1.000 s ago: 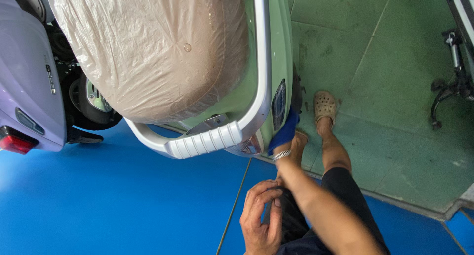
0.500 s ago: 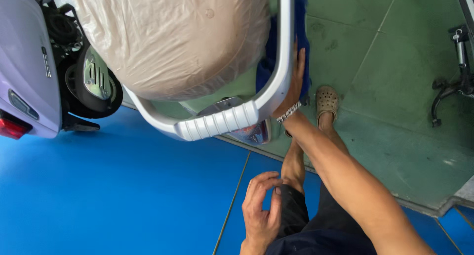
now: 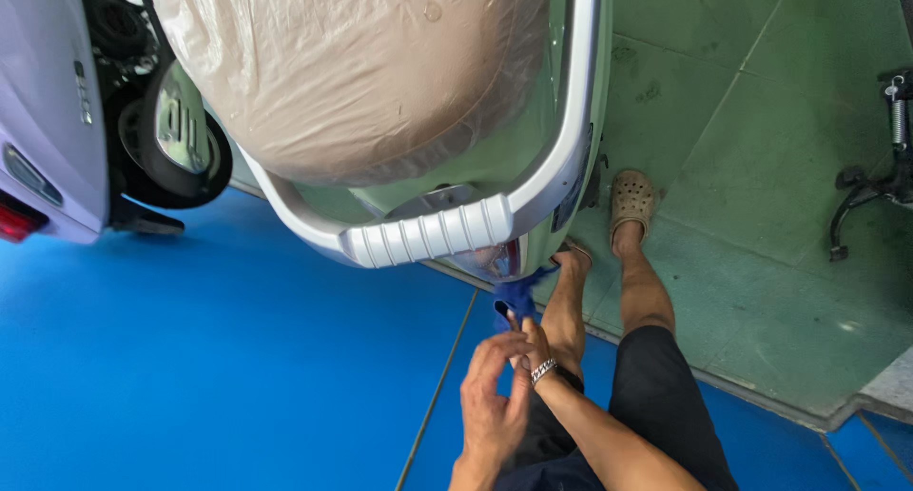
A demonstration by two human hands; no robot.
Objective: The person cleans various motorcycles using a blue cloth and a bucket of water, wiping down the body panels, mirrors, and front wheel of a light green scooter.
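Blue cloth hangs just below the scooter's tail, at about six o'clock from the grey grab rail; it looks soft, light and limp, a thing that bunches anywhere you pinch it, so a fold near its middle would likely give the surest hold; right hand, with a metal bracelet at the wrist, has its fingers closed on the cloth's lower end; left hand sits at seven o'clock from it, fingers curled and touching the right, though whether they grip the cloth I cannot tell; above, crinkled clear plastic sheeting wraps the seat; pale green bodywork looks hard, glossy, probably slick; ribbed rail, smooth blue floor.
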